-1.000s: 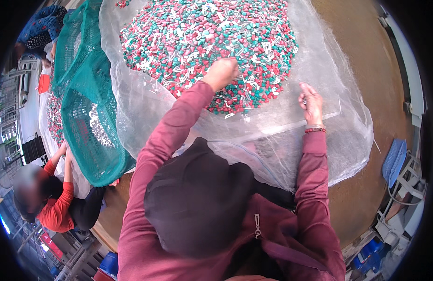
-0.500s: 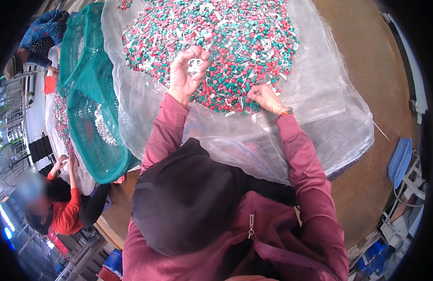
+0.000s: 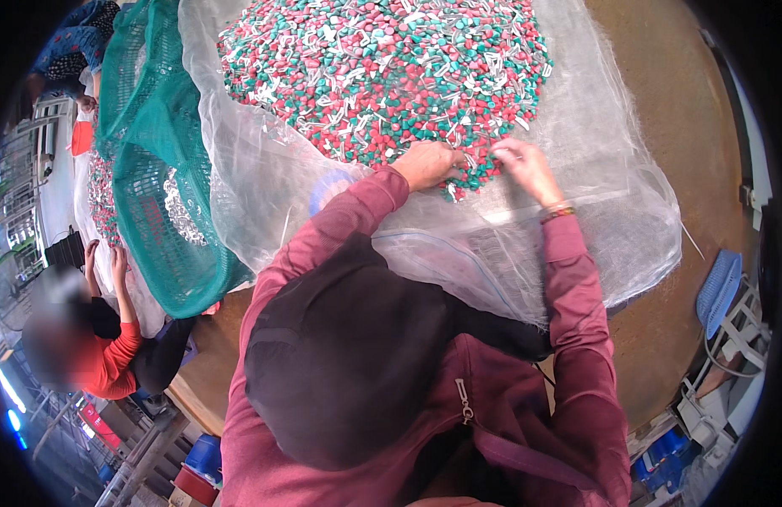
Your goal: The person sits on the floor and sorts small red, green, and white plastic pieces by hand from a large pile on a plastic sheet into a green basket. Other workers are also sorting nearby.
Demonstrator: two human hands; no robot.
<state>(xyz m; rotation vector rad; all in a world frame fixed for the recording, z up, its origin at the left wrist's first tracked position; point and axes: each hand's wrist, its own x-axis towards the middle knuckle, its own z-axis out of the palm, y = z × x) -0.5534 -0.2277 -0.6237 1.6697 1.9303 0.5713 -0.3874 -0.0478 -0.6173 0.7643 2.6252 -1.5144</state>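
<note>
Left hand: my left hand (image 3: 426,163) is resting curled on the near edge of the heap of small red, green and white plastic pieces (image 3: 382,72); whether it is gripping any, I cannot tell.
Right hand: my right hand (image 3: 526,166) is pinching at pieces just beside the left; the fingertips are hidden, so its grip is unclear.
Heap from hands: it is spreading ahead of both hands and away to my left, lying on a clear mesh sheet (image 3: 594,144).
Nearer hand: both are touching the same near rim.
Count: one heap, pieces too many to count; one green net bag (image 3: 154,211) well off to my left; one person in red (image 3: 103,363) beyond it.
</note>
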